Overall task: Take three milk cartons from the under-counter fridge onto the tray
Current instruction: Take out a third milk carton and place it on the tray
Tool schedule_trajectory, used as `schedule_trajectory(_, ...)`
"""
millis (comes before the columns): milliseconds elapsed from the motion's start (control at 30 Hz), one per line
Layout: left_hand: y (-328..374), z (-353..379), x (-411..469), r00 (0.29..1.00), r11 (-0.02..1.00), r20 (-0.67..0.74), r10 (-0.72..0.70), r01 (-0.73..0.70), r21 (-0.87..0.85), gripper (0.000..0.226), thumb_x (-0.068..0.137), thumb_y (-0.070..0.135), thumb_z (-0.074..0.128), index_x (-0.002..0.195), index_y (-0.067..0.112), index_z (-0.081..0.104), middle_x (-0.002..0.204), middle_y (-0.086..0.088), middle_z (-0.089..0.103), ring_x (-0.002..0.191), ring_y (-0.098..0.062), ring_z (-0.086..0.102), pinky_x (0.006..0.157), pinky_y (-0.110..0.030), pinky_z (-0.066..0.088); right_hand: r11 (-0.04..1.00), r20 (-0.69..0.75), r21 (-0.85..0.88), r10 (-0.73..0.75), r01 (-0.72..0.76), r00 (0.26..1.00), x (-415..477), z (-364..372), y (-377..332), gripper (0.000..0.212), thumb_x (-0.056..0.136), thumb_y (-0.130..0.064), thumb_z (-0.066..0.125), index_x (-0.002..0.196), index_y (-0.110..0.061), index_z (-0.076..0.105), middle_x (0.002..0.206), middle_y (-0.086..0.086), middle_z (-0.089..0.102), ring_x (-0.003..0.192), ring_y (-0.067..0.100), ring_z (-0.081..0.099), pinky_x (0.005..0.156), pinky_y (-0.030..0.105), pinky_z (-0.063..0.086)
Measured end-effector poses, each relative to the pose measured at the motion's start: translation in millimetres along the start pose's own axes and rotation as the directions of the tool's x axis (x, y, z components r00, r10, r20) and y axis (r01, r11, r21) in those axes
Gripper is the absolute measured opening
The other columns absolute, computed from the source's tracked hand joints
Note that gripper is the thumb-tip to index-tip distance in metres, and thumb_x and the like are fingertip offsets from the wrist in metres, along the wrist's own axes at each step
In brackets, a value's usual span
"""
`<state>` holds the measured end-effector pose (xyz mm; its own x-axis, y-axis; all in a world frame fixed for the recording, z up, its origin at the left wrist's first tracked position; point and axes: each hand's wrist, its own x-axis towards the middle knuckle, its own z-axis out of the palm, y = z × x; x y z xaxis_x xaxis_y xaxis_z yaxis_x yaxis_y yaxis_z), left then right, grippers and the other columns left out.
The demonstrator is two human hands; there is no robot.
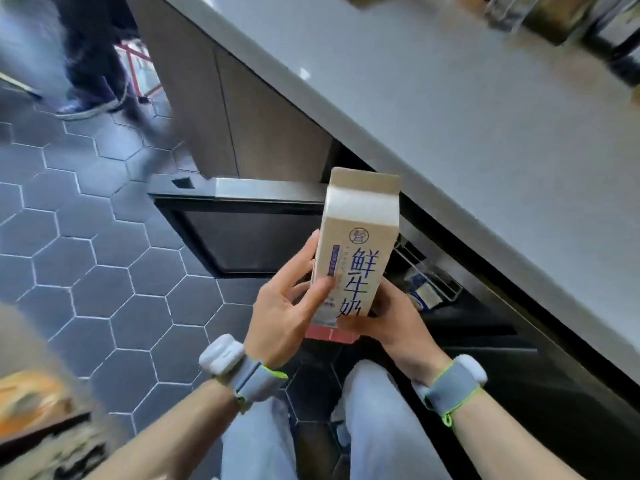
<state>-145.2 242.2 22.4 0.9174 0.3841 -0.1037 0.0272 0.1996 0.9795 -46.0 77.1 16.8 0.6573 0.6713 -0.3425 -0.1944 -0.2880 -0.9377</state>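
Observation:
A cream milk carton point(356, 244) with blue characters stands upright in both my hands, in front of the open under-counter fridge point(485, 327). My left hand point(287, 306) grips its left side with the thumb across the front. My right hand point(388, 320) holds its bottom right from below. The fridge door point(242, 233) hangs open to the left, dark glass facing me. Inside, a wire shelf point(433, 275) carries another carton point(424, 292), blue and white, partly hidden. No tray is visible.
The grey countertop point(450, 109) overhangs the fridge and runs diagonally to the right, with blurred items at its far edge. Another person's legs point(100, 64) stand at top left on the dark hexagon-tile floor point(86, 271). My knees point(377, 410) are below.

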Motion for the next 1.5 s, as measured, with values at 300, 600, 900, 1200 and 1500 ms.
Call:
schedule_trajectory(300,190,-43,7,0.992,0.997,0.097,0.076,-0.076,-0.008,0.059,0.091,0.046,0.058,0.146,0.048,0.039,0.129,0.006,0.069,0.12,-0.013,0.065,0.092,-0.028,0.058,0.996,-0.043,0.041,-0.082,0.084,0.996,-30,48,-190,0.06,0.07,-0.02,0.088,0.125,-0.032,0.066,0.119,0.002,0.075,0.108,0.022,0.071,0.081,0.033,0.061)
schedule_trajectory(600,288,-84,87,0.967,0.988,0.205,0.149,-0.136,-0.075,0.059,0.097,0.031,0.057,0.152,0.029,0.036,0.126,-0.002,0.072,0.113,-0.022,0.07,0.086,-0.039,0.06,0.968,-0.162,0.141,-0.184,0.208,0.969,24,76,-286,0.057,0.068,-0.039,0.089,0.121,-0.035,0.069,0.118,0.006,0.075,0.11,0.034,0.07,0.084,0.051,0.062)
schedule_trajectory(900,318,-133,174,0.952,0.996,0.294,0.089,-0.08,-0.044,0.056,0.097,0.03,0.055,0.15,0.034,0.038,0.126,-0.01,0.071,0.113,-0.032,0.07,0.088,-0.044,0.059,0.959,-0.199,0.181,-0.182,0.219,0.963,110,94,-322,0.059,0.063,-0.049,0.09,0.117,-0.038,0.069,0.112,0.006,0.078,0.101,0.031,0.075,0.08,0.038,0.063)
schedule_trajectory(1200,348,-215,291,0.913,0.991,0.407,0.027,-0.079,0.111,0.057,0.097,0.033,0.054,0.151,0.031,0.037,0.128,-0.002,0.07,0.116,-0.025,0.069,0.092,-0.047,0.058,0.956,-0.309,0.199,-0.147,0.215,0.94,224,134,-359,0.061,0.065,-0.049,0.088,0.122,-0.044,0.067,0.118,0.0,0.077,0.113,0.026,0.071,0.091,0.043,0.061)
schedule_trajectory(1500,349,-281,400,0.769,0.977,0.639,0.006,-0.141,0.16,0.052,0.099,0.031,0.053,0.147,0.042,0.038,0.128,0.023,0.066,0.114,0.002,0.066,0.081,-0.013,0.055,0.951,-0.544,0.197,-0.096,0.238,0.834,310,186,-377,0.064,0.066,-0.051,0.088,0.126,-0.041,0.066,0.122,0.001,0.075,0.116,0.03,0.069,0.095,0.049,0.058)
